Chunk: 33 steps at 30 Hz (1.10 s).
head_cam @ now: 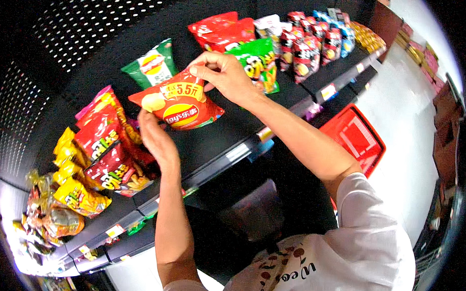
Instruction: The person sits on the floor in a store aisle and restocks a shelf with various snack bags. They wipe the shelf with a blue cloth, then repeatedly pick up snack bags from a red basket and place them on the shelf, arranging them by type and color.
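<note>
A red Lay's chip bag (180,105) is tilted above the black shelf (213,145). My right hand (224,74) pinches its upper corner between thumb and fingers. My left hand (156,137) is at the bag's lower left corner, palm side towards it; whether it grips the bag cannot be told. Just behind the bag, a green and white Lay's bag (155,64) rests on the shelf. Beyond my right hand are green snack bags (255,59) and red bags (221,29). Red and dark red snack bags (116,168) stand beside my left hand.
Yellow snack bags (79,196) and clear-wrapped packs (63,218) fill the shelf's left end. Several black and red bags (307,55) stand at the right, near blue ones (348,40). Price tags line the shelf's front edge. A red plastic basket (375,150) is at my right.
</note>
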{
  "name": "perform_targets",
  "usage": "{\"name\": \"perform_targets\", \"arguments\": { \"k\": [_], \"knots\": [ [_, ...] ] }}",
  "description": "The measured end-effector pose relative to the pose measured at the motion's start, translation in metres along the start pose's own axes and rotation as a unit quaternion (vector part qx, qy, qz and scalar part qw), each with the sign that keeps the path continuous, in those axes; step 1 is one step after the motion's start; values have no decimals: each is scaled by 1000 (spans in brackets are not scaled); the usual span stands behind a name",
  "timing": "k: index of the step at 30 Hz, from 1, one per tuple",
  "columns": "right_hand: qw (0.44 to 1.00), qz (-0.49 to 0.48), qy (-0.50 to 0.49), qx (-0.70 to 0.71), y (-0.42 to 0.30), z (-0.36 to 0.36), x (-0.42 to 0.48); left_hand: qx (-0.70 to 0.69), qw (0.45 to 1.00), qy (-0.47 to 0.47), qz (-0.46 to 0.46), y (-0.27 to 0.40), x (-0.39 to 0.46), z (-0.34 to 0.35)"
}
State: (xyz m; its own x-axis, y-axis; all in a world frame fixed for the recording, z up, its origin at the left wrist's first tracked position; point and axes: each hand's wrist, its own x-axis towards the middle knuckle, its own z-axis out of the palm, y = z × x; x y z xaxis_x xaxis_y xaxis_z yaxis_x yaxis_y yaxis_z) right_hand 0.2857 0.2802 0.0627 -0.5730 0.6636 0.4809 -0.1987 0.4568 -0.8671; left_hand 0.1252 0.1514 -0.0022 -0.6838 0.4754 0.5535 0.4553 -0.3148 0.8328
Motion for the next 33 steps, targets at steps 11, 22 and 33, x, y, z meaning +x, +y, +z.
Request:
{"name": "perform_targets", "arguments": {
  "k": [11,22,33],
  "knots": [
    [953,-12,275,-125,-112,-190,-148,-30,995,-58,-71,5,-17,-2],
    [858,149,423,-252,45,-319,-335,-11,990,-90,-107,-24,-13,10],
    [829,255,469,-168,242,-334,-486,-26,981,-50,-185,-76,16,13]
  ]
}}
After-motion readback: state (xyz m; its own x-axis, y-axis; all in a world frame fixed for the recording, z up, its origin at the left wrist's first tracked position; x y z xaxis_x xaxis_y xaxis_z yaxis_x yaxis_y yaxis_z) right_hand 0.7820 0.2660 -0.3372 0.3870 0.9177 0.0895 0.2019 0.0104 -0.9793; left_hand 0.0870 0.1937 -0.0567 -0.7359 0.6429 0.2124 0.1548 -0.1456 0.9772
